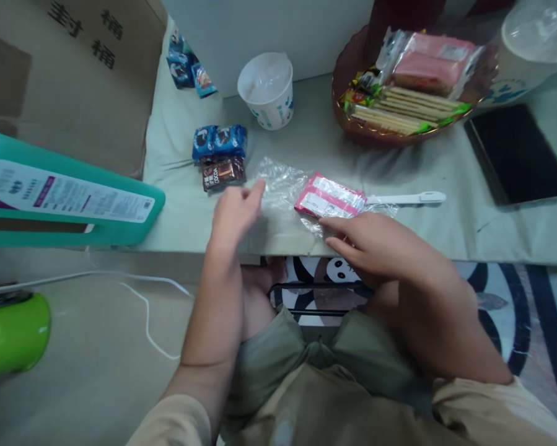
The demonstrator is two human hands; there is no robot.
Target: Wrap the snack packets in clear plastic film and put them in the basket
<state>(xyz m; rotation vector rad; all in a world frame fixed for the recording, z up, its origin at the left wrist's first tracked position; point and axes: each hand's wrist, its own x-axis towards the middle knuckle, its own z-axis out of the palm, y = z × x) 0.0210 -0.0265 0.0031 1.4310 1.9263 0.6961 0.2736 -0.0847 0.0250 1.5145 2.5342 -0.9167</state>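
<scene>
A clear plastic bag [282, 186] lies flat near the table's front edge with a pink snack packet [329, 197] inside it. My left hand [235, 210] touches the bag's left edge, fingers curled and pressed together on the film. My right hand [380, 244] rests on the bag's right side just below the pink packet, fingers stretched flat and pressing down. A white stick-shaped tool [406, 198] lies just right of the bag.
Blue cookie packets [220, 140] and a brown cocoa packet [223, 172] sit left of the bag. A white paper cup [266, 90] stands behind. A brown basket [352, 121] holds snacks. A black tablet [517, 152] lies right, a teal container [69, 198] left.
</scene>
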